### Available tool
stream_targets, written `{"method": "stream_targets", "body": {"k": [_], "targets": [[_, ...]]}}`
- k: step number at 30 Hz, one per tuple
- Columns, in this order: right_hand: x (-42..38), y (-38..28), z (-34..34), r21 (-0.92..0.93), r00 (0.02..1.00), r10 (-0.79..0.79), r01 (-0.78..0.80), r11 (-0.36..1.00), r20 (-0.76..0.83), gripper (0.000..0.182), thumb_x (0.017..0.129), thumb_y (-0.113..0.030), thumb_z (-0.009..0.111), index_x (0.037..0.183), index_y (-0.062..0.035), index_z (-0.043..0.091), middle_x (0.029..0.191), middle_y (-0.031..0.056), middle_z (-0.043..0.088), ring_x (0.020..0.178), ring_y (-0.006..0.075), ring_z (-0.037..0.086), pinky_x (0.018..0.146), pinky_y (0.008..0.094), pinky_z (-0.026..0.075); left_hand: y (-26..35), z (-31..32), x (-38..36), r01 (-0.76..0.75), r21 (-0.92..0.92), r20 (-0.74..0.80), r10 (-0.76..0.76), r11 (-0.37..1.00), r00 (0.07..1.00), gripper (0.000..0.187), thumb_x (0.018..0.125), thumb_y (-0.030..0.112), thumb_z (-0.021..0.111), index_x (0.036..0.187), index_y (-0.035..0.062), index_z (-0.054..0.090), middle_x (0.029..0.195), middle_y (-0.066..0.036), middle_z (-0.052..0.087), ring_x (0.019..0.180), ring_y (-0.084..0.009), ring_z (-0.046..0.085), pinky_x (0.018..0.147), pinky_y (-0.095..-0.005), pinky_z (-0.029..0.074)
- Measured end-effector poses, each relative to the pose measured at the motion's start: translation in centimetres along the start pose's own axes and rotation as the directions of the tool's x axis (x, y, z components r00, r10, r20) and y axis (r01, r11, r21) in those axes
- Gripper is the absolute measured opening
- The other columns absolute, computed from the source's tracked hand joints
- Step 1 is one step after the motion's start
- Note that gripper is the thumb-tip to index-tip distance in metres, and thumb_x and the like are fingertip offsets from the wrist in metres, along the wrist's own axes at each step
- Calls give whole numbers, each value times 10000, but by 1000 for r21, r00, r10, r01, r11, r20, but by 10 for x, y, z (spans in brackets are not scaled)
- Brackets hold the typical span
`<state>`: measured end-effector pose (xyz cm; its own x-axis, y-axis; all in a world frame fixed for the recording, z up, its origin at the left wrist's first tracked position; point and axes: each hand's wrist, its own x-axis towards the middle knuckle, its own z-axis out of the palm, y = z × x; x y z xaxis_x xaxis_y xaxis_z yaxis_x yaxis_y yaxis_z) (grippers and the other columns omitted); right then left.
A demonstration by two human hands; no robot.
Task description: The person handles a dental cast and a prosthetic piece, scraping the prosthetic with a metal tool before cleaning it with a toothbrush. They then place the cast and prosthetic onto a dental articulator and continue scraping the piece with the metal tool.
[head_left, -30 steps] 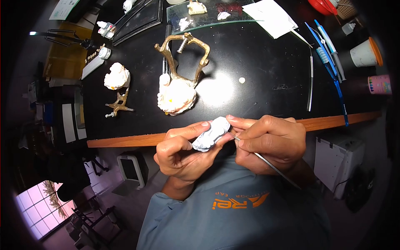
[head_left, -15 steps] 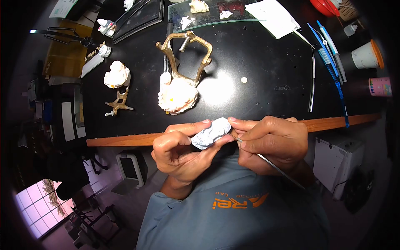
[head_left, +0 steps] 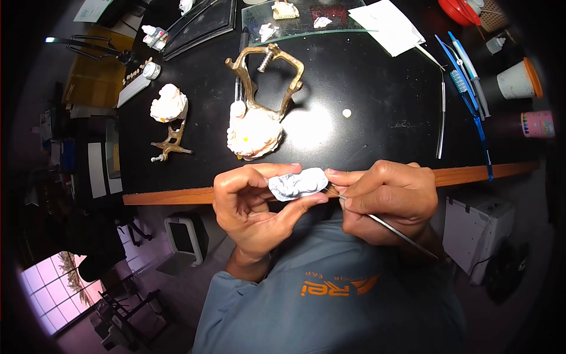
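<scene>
- L hand [head_left: 250,212]: fingers nearly closed, pinching the small white, bumpy, plaster-like lump [head_left: 298,184] btwn index finger above & thumb below, at its L part & lower side; other fingers curled in.
- R hand [head_left: 392,203]: fingers closed pen-style on the thin silver metal hand tool [head_left: 392,230], shaft slanting down to the R; a fingertip is at the lump's R end, tool's tip close by. Can't tell if tip touches.
- Lump: held up btwn both hands, in view across the brown wooden front edge [head_left: 471,173] of the glossy black tabletop [head_left: 377,130], above the grey top w/ orange lettering [head_left: 354,312].
- Beyond it: large off-white plaster cast [head_left: 254,135] w/ orange-yellow spots, joined to an open brass-coloured metal frame [head_left: 293,88].
- Farther L: smaller off-white cast [head_left: 168,103] on a brass-coloured bracket [head_left: 171,141].
- Past the hands, R of the big cast: small round cream disc [head_left: 346,112], lying alone.
- R side: slim silver rod [head_left: 441,118], blue-handled brush [head_left: 460,81], white cup w/ orange rim [head_left: 516,81], pink cup [head_left: 537,124].
- Far side: folded white paper [head_left: 389,26] at R end of a clear glass plate [head_left: 295,28], which bears a cream ridged block [head_left: 285,10].
</scene>
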<state>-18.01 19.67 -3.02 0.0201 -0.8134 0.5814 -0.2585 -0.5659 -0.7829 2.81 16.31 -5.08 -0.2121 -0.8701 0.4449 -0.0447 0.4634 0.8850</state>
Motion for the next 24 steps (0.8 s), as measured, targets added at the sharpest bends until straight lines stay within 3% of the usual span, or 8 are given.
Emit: {"method": "stream_targets", "body": {"k": [6, 10, 13, 19, 22, 24], "targets": [[-2, 0, 0, 20, 999, 34, -34, 999, -23, 150, 693, 79, 801, 742, -31, 712, 727, 66, 715, 750, 220, 809, 761, 317, 695, 0, 1, 1, 4, -19, -30, -4, 1000, 1000, 819, 638, 31, 1032, 1128, 43, 376, 975, -195, 720, 961, -218, 757, 818, -297, 656], [1, -3, 2, 45, 998, 41, -39, 998, -49, 150, 704, 85, 792, 751, -38, 720, 737, 60, 724, 739, 209, 806, 759, 320, 697, -7, 1, 1, -156, 89, -1, 156, 984, 988, 819, 632, 89, 1047, 1080, 65, 361, 975, -192, 727, 941, -209, 755, 811, -305, 654], [-1, 0, -3, 66, 999, -21, 19, 998, 44, 266, 774, 148, 790, 947, -39, 715, 862, 72, 716, 789, 163, 772, 934, 471, 672, -7, 2, -1, -171, 135, -12, 174, 976, 985, 820, 631, 119, 1052, 1055, 75, 352, 980, -187, 727, 923, -203, 755, 808, -309, 654], [-1, 1, -1, 37, 999, -33, 32, 999, 37, 285, 772, 144, 812, 962, -48, 718, 866, 71, 724, 801, 168, 779, 915, 458, 680, -7, 3, -2, -204, 204, -2, 209, 957, 978, 812, 635, 136, 1053, 1039, 76, 351, 972, -171, 721, 905, -208, 760, 804, -310, 656], [0, 0, 5, -8, 999, 11, -11, 1000, -52, 155, 706, 80, 807, 745, -44, 723, 730, 47, 714, 750, 206, 810, 726, 301, 692, -6, 3, -2, -207, 223, 2, 212, 953, 977, 810, 636, 139, 1053, 1036, 74, 353, 964, -166, 718, 907, -212, 762, 800, -311, 656], [0, -1, 6, -29, 998, 21, -23, 999, -59, 154, 705, 81, 806, 742, -43, 722, 727, 48, 712, 774, 218, 815, 704, 294, 686, -5, 4, -1, -207, 235, 3, 212, 950, 977, 810, 635, 144, 1054, 1037, 73, 354, 959, -165, 718, 905, -213, 763, 795, -308, 653]]}}
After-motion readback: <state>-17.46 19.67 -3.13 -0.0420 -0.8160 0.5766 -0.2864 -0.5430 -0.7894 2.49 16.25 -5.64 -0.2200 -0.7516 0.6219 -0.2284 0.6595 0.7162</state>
